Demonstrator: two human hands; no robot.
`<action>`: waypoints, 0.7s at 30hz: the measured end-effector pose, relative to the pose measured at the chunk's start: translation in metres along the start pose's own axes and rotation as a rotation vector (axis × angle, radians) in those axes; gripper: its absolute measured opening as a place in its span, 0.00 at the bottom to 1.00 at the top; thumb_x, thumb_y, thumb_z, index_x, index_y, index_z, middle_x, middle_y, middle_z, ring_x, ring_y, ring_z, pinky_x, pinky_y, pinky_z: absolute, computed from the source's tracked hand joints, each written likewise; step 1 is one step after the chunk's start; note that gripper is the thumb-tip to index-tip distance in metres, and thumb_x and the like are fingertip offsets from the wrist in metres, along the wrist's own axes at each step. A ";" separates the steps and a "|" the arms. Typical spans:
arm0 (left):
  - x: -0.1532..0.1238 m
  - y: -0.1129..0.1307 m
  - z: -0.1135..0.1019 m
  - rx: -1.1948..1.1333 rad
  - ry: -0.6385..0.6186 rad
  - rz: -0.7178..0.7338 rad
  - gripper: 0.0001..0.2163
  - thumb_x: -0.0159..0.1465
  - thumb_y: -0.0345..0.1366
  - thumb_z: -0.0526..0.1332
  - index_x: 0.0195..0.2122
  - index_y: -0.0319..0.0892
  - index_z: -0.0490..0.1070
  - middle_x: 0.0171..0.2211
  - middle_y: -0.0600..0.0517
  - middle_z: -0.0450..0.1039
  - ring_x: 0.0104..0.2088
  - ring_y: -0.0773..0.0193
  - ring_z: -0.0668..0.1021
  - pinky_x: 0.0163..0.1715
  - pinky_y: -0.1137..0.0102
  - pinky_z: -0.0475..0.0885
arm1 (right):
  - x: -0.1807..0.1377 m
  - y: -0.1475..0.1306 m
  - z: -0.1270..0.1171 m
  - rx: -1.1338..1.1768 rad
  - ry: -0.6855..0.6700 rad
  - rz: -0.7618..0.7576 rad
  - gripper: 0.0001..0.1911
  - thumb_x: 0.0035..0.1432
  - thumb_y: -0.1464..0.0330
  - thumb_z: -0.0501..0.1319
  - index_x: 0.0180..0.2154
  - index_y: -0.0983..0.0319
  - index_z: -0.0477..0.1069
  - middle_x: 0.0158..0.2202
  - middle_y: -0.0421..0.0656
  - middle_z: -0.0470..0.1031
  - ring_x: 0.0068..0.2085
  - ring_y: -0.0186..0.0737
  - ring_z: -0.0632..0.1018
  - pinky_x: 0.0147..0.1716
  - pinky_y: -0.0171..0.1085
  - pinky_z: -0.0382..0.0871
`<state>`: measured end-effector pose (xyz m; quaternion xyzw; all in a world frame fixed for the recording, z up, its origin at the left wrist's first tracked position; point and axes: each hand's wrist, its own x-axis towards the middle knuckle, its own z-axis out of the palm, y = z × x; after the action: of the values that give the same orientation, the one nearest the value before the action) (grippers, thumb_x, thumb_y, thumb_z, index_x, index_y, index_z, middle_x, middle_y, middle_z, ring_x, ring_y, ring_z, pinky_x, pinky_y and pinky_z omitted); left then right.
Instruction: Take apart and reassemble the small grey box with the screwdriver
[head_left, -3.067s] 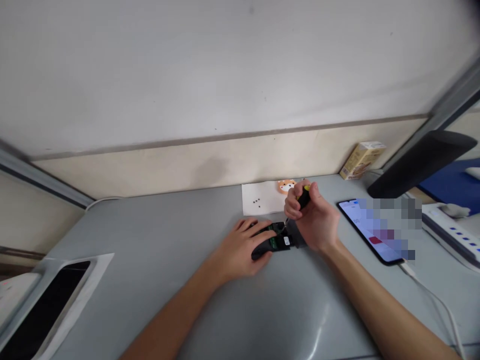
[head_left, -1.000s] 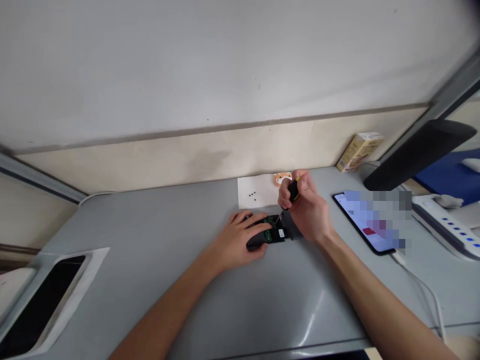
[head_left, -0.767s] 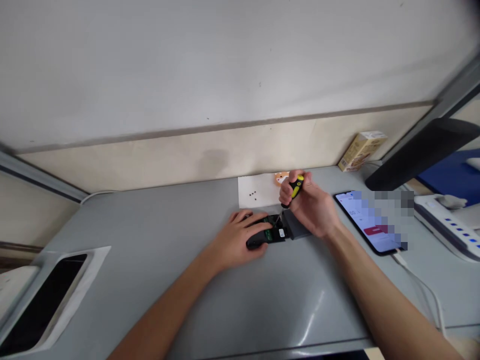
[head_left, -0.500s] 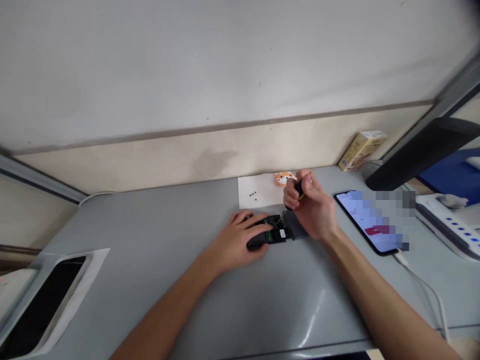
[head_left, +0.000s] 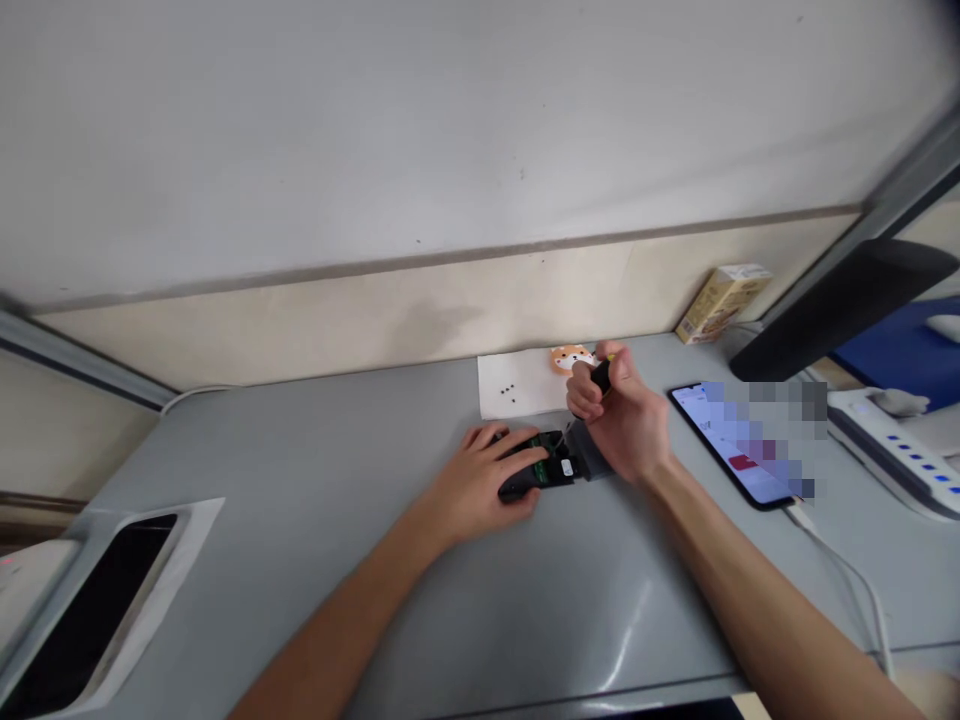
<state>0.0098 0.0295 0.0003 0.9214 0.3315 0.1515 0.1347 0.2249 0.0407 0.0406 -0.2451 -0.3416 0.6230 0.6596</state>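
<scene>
On the grey table [head_left: 315, 470] lies an opened black device [head_left: 559, 472] with green circuit board showing; its exact kind is unclear. My left hand [head_left: 484, 480] grips it from the left, fingers across its top and thumb along the near side. A screwdriver [head_left: 601, 376] with a black and yellow handle is clasped in my right hand [head_left: 626, 415], tilted, its thin shaft reaching down to the device's far right part. Beneath that hand is a flat dark grey piece [head_left: 592, 452], partly covered. Several tiny dark screws [head_left: 508, 391] rest on a white paper [head_left: 495, 370] behind.
An orange animal-face item [head_left: 571, 360] sits on the paper's right end. To the right are a phone [head_left: 731, 445] with a white cable [head_left: 847, 565], a power strip [head_left: 892, 450] and a yellow box [head_left: 724, 303]. A dark-screened device [head_left: 90, 610] lies at left.
Both hands keep their places on the device and screwdriver. The right-hand fingers and the screwdriver handle have shifted very slightly; the view has moved a little.
</scene>
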 end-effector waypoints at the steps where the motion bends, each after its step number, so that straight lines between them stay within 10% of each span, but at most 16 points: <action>1: 0.000 0.000 0.000 0.000 0.004 0.002 0.20 0.65 0.37 0.64 0.59 0.54 0.72 0.64 0.56 0.68 0.61 0.51 0.67 0.62 0.54 0.64 | 0.000 0.000 -0.001 -0.001 0.001 -0.011 0.10 0.67 0.56 0.59 0.37 0.54 0.64 0.26 0.36 0.57 0.24 0.35 0.58 0.27 0.35 0.59; 21: -0.001 0.001 0.000 0.022 0.021 0.002 0.20 0.65 0.37 0.64 0.59 0.54 0.72 0.64 0.56 0.69 0.61 0.51 0.67 0.62 0.54 0.64 | -0.006 -0.004 0.010 -0.053 -0.106 -0.007 0.09 0.68 0.58 0.59 0.38 0.55 0.63 0.28 0.38 0.65 0.30 0.38 0.66 0.34 0.37 0.62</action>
<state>0.0098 0.0285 0.0005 0.9215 0.3337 0.1576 0.1211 0.2198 0.0336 0.0490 -0.2276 -0.3934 0.6235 0.6361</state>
